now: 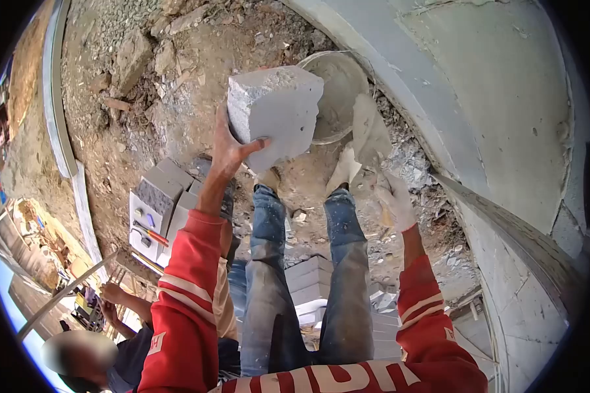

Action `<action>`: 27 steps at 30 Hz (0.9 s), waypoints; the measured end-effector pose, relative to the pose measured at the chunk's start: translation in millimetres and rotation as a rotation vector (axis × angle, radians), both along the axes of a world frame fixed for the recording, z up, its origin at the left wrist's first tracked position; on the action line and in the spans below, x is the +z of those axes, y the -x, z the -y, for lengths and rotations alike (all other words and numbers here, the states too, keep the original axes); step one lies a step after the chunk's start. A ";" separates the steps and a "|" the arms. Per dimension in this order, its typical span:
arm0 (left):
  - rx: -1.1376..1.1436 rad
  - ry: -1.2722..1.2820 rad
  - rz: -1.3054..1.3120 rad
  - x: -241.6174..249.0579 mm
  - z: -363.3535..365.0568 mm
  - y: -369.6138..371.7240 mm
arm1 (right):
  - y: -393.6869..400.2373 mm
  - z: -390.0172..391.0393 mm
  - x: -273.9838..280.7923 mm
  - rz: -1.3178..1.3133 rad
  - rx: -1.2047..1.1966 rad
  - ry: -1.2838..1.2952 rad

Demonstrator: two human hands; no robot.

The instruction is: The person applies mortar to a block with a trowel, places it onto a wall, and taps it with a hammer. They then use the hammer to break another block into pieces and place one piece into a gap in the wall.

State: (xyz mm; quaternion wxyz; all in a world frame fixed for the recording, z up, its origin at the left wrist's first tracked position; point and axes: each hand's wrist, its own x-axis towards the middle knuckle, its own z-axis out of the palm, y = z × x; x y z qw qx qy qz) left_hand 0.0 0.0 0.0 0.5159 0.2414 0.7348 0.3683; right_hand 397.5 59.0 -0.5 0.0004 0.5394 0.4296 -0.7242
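Observation:
My left hand grips a pale grey concrete block by its left side, thumb across the near face. The block's edges are rough and chipped. In my right hand, smeared with whitish mortar, is a trowel whose blade points away from me and is coated in grey. Its handle is mostly hidden by my fingers. Just beyond the blade, a round bucket contains wet grey mortar. The block covers part of the bucket's left side.
Stacked blocks stand at left, with pencils or markers on top. More blocks lie behind my legs. A grey plastered wall curves along the right. Another person is at lower left beside a long pole. Rubble covers the ground.

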 end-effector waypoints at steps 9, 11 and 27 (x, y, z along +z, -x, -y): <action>-0.268 -0.107 -0.407 -10.7 -6.7 -17.9 | -9.8 -2.2 41.8 -0.041 0.017 -0.056; -0.182 -0.072 -0.324 -10.7 -7.5 -26.9 | -7.7 0.8 38.4 -0.082 -0.002 -0.078; -0.260 -0.080 -0.496 -10.1 -2.1 -35.9 | 17.5 5.0 52.4 -0.154 -0.099 -0.089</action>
